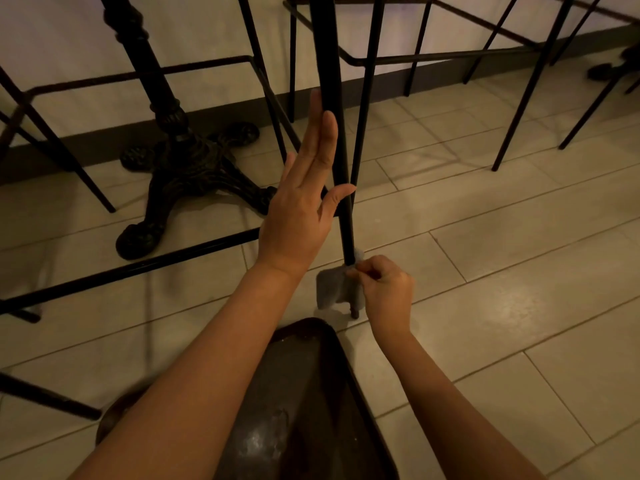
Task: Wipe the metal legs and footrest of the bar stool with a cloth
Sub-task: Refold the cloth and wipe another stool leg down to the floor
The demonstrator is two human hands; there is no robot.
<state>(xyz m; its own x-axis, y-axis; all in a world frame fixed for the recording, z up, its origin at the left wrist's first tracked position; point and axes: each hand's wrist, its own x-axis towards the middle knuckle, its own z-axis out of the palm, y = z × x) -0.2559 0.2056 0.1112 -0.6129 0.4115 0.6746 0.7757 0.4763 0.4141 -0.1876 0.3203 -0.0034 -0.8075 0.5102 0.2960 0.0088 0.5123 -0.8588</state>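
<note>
A black metal stool leg [332, 98] runs from the top of the view down to the tiled floor at centre. My left hand [304, 199] lies against this leg with straight fingers pointing up and the thumb touching its front. A grey cloth [334, 289] is wrapped round the leg's lowest part, just above its foot. My right hand [384, 285] pinches the cloth against the leg there. The stool's black footrest bar [138, 268] stretches left from the leg, low over the floor.
An ornate black cast-iron table base [183, 174] stands left of the leg. More thin black stool legs [533, 81] and footrest frames fill the back and right. A dark rounded surface [311, 410] lies under my forearms. Pale floor tiles [519, 271] spread to the right.
</note>
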